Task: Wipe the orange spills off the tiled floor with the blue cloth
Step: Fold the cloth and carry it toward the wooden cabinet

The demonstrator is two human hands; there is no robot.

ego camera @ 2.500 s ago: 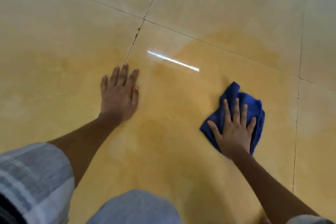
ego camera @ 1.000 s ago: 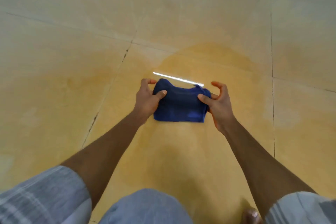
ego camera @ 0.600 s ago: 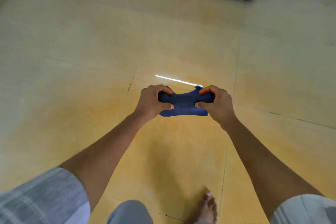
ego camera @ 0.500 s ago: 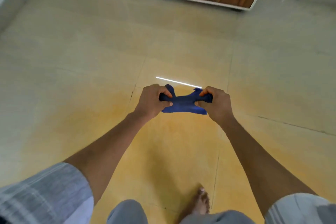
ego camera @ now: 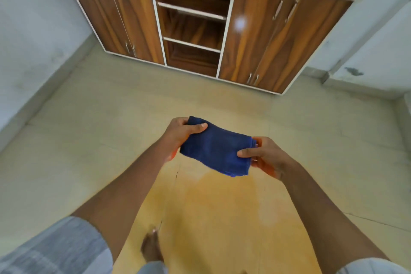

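Note:
The folded blue cloth (ego camera: 216, 149) hangs in the air well above the floor, stretched flat between both hands. My left hand (ego camera: 180, 133) pinches its far left corner, thumb on top. My right hand (ego camera: 264, 158) pinches its right edge the same way. Beneath the cloth and my arms, a wide orange spill (ego camera: 211, 213) stains the beige tiled floor (ego camera: 89, 140), spreading toward the bottom of the view.
A wooden cabinet (ego camera: 262, 35) with open middle shelves stands against the far wall. Pale walls close in at the left (ego camera: 33, 40) and right (ego camera: 378, 46). My bare foot (ego camera: 151, 249) rests on the stained tile near the bottom.
The cloth went from being pressed on the floor by my right hand to held in both hands and lifted. I have risen, and the view tilted up to show the cabinet.

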